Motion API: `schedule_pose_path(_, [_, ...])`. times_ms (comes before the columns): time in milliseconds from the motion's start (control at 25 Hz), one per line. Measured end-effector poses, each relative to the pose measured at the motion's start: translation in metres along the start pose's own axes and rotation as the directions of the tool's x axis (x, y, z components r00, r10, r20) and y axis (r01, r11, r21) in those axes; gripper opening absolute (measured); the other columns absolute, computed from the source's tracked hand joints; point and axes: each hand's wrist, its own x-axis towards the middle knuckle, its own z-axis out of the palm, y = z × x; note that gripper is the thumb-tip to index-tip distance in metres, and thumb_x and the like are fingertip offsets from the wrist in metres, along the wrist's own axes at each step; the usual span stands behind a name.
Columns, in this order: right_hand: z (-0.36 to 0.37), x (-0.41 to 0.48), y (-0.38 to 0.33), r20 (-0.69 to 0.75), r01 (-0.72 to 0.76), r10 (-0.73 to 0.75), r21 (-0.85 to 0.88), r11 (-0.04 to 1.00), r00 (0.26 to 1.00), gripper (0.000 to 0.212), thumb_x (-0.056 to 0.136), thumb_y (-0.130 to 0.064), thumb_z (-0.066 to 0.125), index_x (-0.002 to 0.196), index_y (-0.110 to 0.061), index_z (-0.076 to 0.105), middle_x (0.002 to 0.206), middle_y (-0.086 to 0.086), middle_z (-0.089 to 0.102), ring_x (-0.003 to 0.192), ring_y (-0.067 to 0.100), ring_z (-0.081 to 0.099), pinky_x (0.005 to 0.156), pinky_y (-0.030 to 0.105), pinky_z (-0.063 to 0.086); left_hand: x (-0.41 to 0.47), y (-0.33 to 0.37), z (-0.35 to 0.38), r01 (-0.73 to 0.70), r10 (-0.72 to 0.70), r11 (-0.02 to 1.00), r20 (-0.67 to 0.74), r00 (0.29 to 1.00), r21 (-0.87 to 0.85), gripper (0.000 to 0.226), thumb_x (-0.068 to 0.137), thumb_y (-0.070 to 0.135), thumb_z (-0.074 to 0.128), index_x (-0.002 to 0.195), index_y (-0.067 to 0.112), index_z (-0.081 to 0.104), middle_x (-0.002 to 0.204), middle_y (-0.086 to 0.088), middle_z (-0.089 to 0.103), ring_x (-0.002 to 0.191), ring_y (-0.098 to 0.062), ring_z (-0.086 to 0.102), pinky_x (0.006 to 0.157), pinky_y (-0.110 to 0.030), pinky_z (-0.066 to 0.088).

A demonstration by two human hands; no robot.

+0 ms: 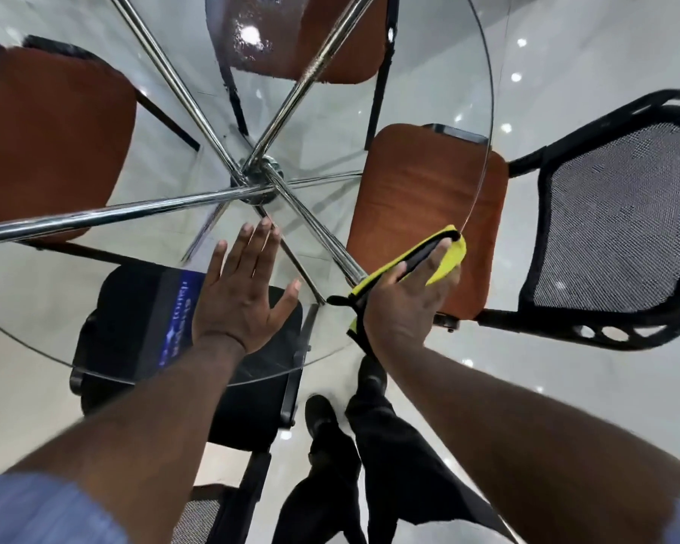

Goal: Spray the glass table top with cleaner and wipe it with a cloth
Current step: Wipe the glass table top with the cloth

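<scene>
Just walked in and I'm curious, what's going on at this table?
A person is cleaning a round glass table. The right hand presses a yellow cloth flat on the glass near the table's right edge, fingers straight. The left hand lies open and flat on the glass beside it, apart from the cloth. No spray bottle is in view. Chairs stand around the table.

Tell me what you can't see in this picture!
Head view:
- Cloth: mostly hidden under the right hand.
- Table: far rim cut off by the top edge.
- Writing on the black chair: blurred, partly behind the left hand.
- Spray bottle: nowhere in frame.
</scene>
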Motion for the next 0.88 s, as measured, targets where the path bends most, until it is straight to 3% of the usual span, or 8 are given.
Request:
schedule_pose_path(120, [-0.015, 0.063, -0.005, -0.007, 0.233, -0.234, -0.093, 0.968, 0.972, 0.07, 0.103, -0.021, 0.058, 0.166, -0.007, 0.031, 0.162, 0.037, 0.034, 0.143, 0.058, 0.045, 0.112, 0.064, 0.045, -0.001, -0.001, 0.002, -0.006, 0.006, 1.0, -0.019, 1.0, 0.003, 0.083, 0.1, 0.058, 0.038, 0.166, 0.016, 0.011, 0.175, -0.001, 0.003, 0.161, -0.02, 0.003, 0.128, -0.052, 0.013])
schedule_pose_path(200, [-0.024, 0.126, -0.019, 0.015, 0.185, -0.184, -0.05, 0.982, 0.983, 0.068, 0.108, -0.034, 0.044, 0.17, -0.025, 0.021, 0.17, 0.024, 0.027, 0.148, 0.047, 0.044, 0.119, 0.053, 0.039, 0.0, -0.002, 0.002, -0.009, 0.009, 1.0, -0.012, 1.0, -0.002, 0.084, 0.1, 0.059, 0.038, 0.166, 0.016, 0.011, 0.175, -0.001, 0.004, 0.161, -0.02, 0.003, 0.128, -0.052, 0.013])
schedule_pose_path(280, [-0.031, 0.17, -0.031, 0.065, 0.161, -0.16, -0.01, 0.987, 0.985, 0.067, 0.107, -0.04, 0.038, 0.17, -0.036, 0.015, 0.171, 0.012, 0.027, 0.145, 0.039, 0.049, 0.116, 0.046, 0.04, -0.001, -0.002, 0.002, -0.005, 0.005, 1.0, 0.005, 1.0, -0.001, 0.084, 0.099, 0.06, 0.037, 0.166, 0.017, 0.011, 0.175, 0.0, 0.004, 0.161, -0.019, 0.003, 0.129, -0.051, 0.011])
schedule_pose_path(400, [-0.032, 0.183, -0.039, 0.071, 0.164, -0.169, 0.07, 0.984, 0.983, 0.066, 0.109, -0.034, 0.04, 0.171, -0.03, 0.018, 0.168, 0.006, 0.035, 0.147, 0.026, 0.046, 0.115, 0.034, 0.035, 0.002, -0.003, 0.002, -0.005, 0.005, 1.0, 0.038, 0.999, 0.008, 0.084, 0.1, 0.061, 0.035, 0.166, 0.017, 0.009, 0.175, 0.0, 0.002, 0.161, -0.019, 0.001, 0.129, -0.05, 0.009])
schedule_pose_path(640, [-0.031, 0.155, -0.02, 0.065, 0.018, -0.034, 0.238, 0.971, 0.997, 0.072, 0.106, -0.046, 0.047, 0.171, -0.029, 0.019, 0.164, 0.009, 0.044, 0.151, 0.023, 0.043, 0.123, 0.03, 0.032, 0.0, -0.003, -0.001, -0.013, 0.012, 1.0, 0.028, 1.0, 0.022, 0.082, 0.101, 0.06, 0.036, 0.166, 0.016, 0.011, 0.175, -0.002, 0.005, 0.161, -0.02, 0.003, 0.129, -0.05, 0.009])
schedule_pose_path(760, [-0.033, 0.105, -0.011, 0.034, -0.012, 0.001, 0.31, 0.951, 0.999, 0.074, 0.109, -0.043, 0.053, 0.171, -0.022, 0.019, 0.169, 0.005, 0.036, 0.153, 0.012, 0.033, 0.118, 0.002, 0.017, 0.001, -0.003, -0.001, -0.007, 0.006, 1.0, 0.04, 0.999, 0.019, 0.082, 0.102, 0.059, 0.038, 0.166, 0.016, 0.01, 0.175, -0.002, 0.005, 0.161, -0.02, 0.003, 0.129, -0.049, 0.007])
schedule_pose_path(800, [-0.031, 0.084, -0.009, 0.023, -0.054, 0.049, 0.326, 0.944, 0.999, 0.074, 0.109, -0.042, 0.054, 0.171, -0.022, 0.019, 0.169, 0.006, 0.036, 0.154, 0.015, 0.033, 0.119, 0.003, 0.017, 0.001, -0.003, -0.002, -0.007, 0.006, 1.0, 0.037, 0.999, 0.02, 0.082, 0.102, 0.059, 0.038, 0.166, 0.016, 0.01, 0.175, -0.002, 0.005, 0.161, -0.021, 0.004, 0.129, -0.049, 0.007])
schedule_pose_path(880, [-0.02, 0.046, -0.005, 0.012, -0.158, 0.165, 0.37, 0.916, 0.986, 0.078, 0.107, -0.046, 0.055, 0.171, -0.025, 0.017, 0.169, 0.008, 0.038, 0.154, 0.025, 0.038, 0.127, 0.029, 0.028, -0.001, -0.004, -0.001, -0.008, 0.007, 1.0, 0.031, 1.0, 0.016, 0.081, 0.102, 0.059, 0.036, 0.166, 0.016, 0.011, 0.175, -0.002, 0.006, 0.161, -0.021, 0.004, 0.129, -0.05, 0.008])
